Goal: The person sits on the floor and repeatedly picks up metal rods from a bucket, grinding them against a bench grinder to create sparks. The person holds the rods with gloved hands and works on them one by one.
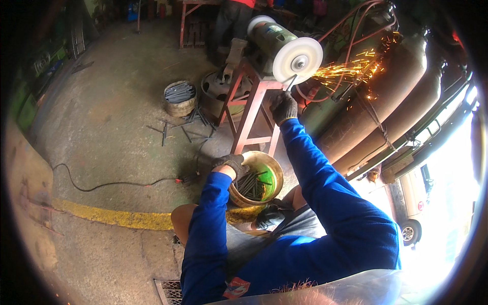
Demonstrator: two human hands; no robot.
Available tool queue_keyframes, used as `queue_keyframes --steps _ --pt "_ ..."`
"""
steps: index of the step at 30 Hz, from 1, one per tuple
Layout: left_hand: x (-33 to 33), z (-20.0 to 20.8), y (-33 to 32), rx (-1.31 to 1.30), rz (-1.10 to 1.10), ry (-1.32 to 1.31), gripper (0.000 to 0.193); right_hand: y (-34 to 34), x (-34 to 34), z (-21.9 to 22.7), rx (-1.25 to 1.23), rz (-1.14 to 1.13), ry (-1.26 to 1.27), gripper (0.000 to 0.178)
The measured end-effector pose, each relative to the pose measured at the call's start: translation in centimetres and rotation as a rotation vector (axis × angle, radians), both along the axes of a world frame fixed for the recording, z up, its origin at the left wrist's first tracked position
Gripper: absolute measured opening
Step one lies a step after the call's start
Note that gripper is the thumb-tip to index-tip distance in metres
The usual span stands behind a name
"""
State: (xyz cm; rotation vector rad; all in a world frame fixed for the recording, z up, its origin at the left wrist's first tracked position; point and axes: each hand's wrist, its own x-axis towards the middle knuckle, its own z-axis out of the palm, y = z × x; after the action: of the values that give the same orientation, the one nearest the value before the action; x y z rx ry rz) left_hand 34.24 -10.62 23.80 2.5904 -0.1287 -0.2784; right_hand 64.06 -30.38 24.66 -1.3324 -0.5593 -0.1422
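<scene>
My right hand [283, 108], in a dark knitted glove, is closed on a short metal rod [291, 83]. The rod's far tip meets the lower edge of the right-hand wheel [283, 60] of a bench grinder [269, 38], and orange sparks [351, 70] stream off to the right. Below the grinder's red metal stand [255, 109], my left hand [231, 163], also gloved, is closed over the left rim of a round bucket [277, 174]. Several dark metal rods [249, 184] lie inside that bucket, which sits in front of my knees.
Another bucket [179, 109] packed with rods stands farther left, with loose rods [187, 133] on the floor beside it. Large gas cylinders [389, 96] lean at the right near red hoses [351, 30]. A black cable [112, 184] crosses the floor. Behind the grinder is another person [234, 20].
</scene>
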Motion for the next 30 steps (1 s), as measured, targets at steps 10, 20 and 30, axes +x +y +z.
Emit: queue_keyframes --steps 10,20,30 --pt "-0.1 0.1 0.3 0.017 0.004 0.052 0.048 1.3 -5.6 3.7 0.296 0.217 0.228 0.012" --pt "-0.2 -0.3 0.1 -0.050 0.000 0.035 0.046 -0.5 -10.5 6.9 -0.856 -0.748 -0.701 0.019" --pt "-0.1 -1.4 0.6 -0.031 0.025 0.018 0.044 0.0 -3.1 0.7 -0.715 -0.583 -0.385 0.025"
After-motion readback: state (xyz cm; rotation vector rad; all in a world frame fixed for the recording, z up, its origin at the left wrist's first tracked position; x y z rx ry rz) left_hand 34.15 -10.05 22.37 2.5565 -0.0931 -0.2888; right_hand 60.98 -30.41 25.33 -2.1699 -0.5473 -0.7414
